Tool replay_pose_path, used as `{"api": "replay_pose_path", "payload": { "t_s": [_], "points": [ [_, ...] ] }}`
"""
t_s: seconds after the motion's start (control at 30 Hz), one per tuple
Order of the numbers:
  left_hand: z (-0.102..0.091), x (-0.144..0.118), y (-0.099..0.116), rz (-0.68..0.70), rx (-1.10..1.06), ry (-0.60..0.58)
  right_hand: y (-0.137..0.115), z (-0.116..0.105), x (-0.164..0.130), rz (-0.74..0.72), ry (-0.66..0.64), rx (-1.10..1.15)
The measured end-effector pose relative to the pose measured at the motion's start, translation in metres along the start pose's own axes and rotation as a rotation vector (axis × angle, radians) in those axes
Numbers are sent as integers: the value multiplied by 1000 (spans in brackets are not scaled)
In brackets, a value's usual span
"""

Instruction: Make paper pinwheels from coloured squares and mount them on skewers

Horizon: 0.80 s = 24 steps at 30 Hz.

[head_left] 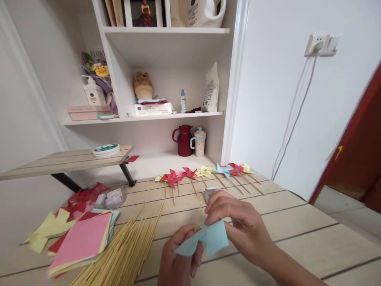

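A light blue folded paper pinwheel (208,239) on a thin wooden stick (198,216) is held low in the middle of the view. My left hand (178,258) grips the stick and the paper's lower edge from below. My right hand (238,226) pinches the top of the blue paper against the stick from the right. A row of finished red, yellow and blue pinwheels (205,173) lies on the wooden table (297,234) just beyond my hands.
A pile of wooden skewers (125,250) lies left of my hands, beside a stack of coloured paper squares (81,240) and cut yellow pieces (49,228). White shelves (166,115) hold a red jug (183,140), a cup and bottles. A low wooden riser (68,161) stands at left.
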State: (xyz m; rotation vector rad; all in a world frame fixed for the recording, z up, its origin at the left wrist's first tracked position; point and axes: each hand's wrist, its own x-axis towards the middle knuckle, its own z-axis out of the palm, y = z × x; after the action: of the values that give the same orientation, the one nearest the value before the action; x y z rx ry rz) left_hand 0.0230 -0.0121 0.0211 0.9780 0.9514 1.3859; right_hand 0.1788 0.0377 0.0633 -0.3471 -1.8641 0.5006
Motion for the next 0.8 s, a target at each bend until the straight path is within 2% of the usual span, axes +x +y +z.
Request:
{"api": "replay_pose_path", "payload": {
  "t_s": [0.27,0.4,0.57,0.7,0.8],
  "points": [
    [0,-1,2,90,19,6,-2,0,1,-23,3,4],
    [-3,-2,3,152,52,64,-4,1,1,-22,-6,23],
    [-12,0,-5,305,171,70,-4,1,0,-25,-18,21],
    [-18,1,-17,464,266,205,-1,1,-1,-17,-11,16],
    [-21,1,-22,567,343,222,0,1,-2,3,-1,7]
  ]
}}
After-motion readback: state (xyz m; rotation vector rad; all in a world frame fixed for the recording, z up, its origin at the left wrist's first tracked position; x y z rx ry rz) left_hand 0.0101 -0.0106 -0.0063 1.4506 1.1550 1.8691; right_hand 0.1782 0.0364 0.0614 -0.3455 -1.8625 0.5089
